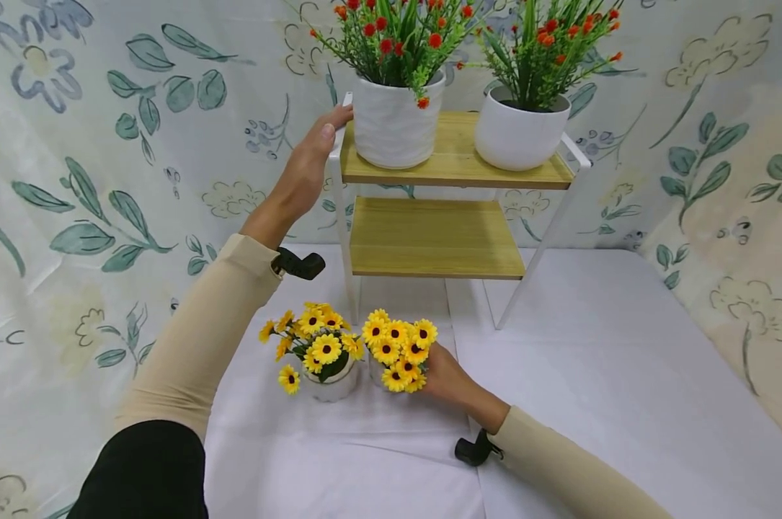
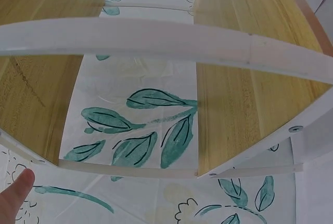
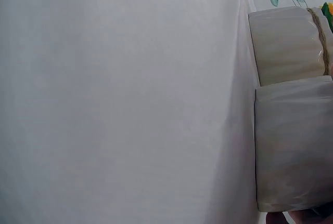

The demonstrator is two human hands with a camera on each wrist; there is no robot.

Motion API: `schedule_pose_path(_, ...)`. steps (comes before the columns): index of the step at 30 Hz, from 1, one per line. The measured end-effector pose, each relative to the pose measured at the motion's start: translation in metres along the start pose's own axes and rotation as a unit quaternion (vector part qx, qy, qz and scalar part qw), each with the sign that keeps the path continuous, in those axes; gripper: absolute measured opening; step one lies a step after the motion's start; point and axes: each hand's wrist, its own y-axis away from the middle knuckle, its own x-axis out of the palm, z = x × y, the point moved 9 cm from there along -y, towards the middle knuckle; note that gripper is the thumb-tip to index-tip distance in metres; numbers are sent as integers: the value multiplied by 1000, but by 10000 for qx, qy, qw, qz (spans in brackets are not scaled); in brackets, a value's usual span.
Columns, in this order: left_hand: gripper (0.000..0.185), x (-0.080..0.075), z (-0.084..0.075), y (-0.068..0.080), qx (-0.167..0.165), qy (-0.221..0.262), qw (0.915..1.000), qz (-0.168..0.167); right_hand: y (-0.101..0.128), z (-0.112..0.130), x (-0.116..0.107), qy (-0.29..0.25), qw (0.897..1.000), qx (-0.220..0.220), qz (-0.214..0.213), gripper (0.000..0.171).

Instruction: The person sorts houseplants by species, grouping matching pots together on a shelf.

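My left hand (image 1: 303, 169) grips the upper left end of a two-tier plant shelf (image 1: 455, 176), thumb outside the white frame and fingers partly hidden over its top. In the left wrist view, the thumb tip shows beside the white side frame (image 2: 156, 39). Lower down, my right hand (image 1: 450, 376) holds a small pot of yellow flowers (image 1: 397, 349) by its right side. That whitish pot (image 3: 294, 146) shows large in the right wrist view, with fingertips (image 3: 276, 218) at its lower edge. A second pot of yellow flowers (image 1: 329, 386) stands close on its left.
Two white pots with red-flowered plants, a ribbed one (image 1: 397, 126) and a round one (image 1: 522, 133), stand on the upper board. The lower board (image 1: 432, 238) is bare wood. White cloth (image 1: 579, 404) covers the table, and a floral curtain (image 1: 235, 137) hangs behind.
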Motion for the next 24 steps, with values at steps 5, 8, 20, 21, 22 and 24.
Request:
schedule_pose_path(5, 53, -1, 1, -3, 120, 169, 9998, 31, -1, 1, -1, -29, 9999, -121, 37, 79)
schedule_pose_path(8, 52, 0, -1, -3, 285, 268, 9992, -2, -2, 1, -1, -70, 9998, -151, 84, 80)
schedule_pose_path(20, 48, 5, 2, -4, 458, 542, 9970, -297, -2, -2, -2, -41, 10000, -34, 17, 75)
schedule_pose_path(21, 48, 5, 1, -4, 492, 583, 9966, -317, -2, -3, -3, -78, 10000, -5, 22, 75)
schedule_pose_path(22, 48, 6, 2, -4, 506, 617, 9962, -341, -1, -3, -3, -149, 9999, 18, 44, 76)
schedule_pose_path(24, 49, 7, 2, -4, 532, 685, 9955, -386, -1, -4, -2, -293, 9995, 40, 115, 77)
